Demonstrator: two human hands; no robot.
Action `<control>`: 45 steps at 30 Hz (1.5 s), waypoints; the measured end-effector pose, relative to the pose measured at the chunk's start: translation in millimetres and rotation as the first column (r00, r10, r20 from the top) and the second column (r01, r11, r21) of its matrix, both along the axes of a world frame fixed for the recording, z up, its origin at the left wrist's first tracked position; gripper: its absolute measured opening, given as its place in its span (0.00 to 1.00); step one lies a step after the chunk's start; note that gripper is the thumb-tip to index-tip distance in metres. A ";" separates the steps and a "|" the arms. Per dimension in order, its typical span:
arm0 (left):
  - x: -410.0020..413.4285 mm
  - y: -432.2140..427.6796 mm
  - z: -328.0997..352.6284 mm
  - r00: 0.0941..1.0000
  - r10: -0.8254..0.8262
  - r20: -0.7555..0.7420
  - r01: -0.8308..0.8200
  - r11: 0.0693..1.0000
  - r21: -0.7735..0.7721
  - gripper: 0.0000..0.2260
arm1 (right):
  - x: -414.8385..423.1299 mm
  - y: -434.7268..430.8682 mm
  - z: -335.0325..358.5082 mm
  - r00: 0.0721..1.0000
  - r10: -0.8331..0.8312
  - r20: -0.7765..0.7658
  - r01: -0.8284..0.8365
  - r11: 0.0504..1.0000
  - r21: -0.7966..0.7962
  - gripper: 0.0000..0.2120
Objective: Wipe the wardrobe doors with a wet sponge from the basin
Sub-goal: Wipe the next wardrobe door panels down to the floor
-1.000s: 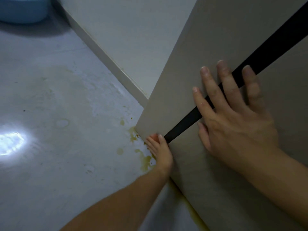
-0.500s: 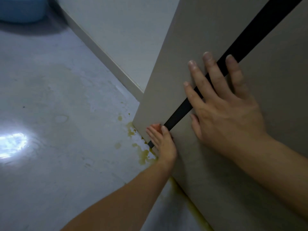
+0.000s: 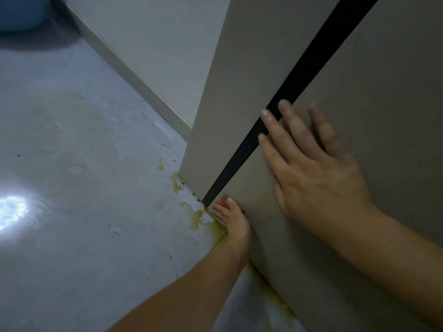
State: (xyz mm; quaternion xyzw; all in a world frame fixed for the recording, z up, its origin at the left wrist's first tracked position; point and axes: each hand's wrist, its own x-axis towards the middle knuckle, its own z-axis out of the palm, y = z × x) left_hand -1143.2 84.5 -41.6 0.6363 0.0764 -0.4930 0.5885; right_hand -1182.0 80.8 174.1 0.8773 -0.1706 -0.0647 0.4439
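The beige wardrobe doors (image 3: 374, 97) fill the right side, split by a black strip (image 3: 297, 75) between them. My left hand (image 3: 232, 221) is low at the bottom edge of the right door, just right of the strip's foot. It holds a small red sponge (image 3: 222, 198) against the door, and only slivers of the sponge show past the fingers. My right hand (image 3: 311, 171) lies flat on the right door with straight fingers, its fingertips reaching the black strip. The blue basin (image 3: 19, 13) is on the floor at the top left corner.
The grey floor (image 3: 84, 212) is wet, with yellowish puddles (image 3: 196, 219) along the foot of the wardrobe. A white wall with a skirting board (image 3: 148, 92) runs back from the wardrobe's left corner. A bright light reflection lies on the floor at the left.
My left hand slid with the sponge from the foot of the black strip onto the right door's bottom edge. My right hand shifted off the strip toward the right door.
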 end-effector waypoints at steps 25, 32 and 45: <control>-19.9 13.8 157.7 -0.026 0.290 0.957 0.533 0.814 -0.232 0.35 | -133.5 29.1 87.8 0.928 -0.020 0.373 0.056 0.995 -0.085 0.30; 29.0 -9.5 267.8 -0.158 0.413 0.897 0.512 0.811 -0.283 0.35 | -143.3 30.7 95.9 0.908 -0.041 0.417 0.105 0.986 -0.132 0.30; 8.1 -6.7 264.9 -0.244 0.457 0.855 0.579 0.776 -0.249 0.31 | -168.5 33.8 99.2 0.917 -0.021 0.397 0.100 0.979 -0.178 0.31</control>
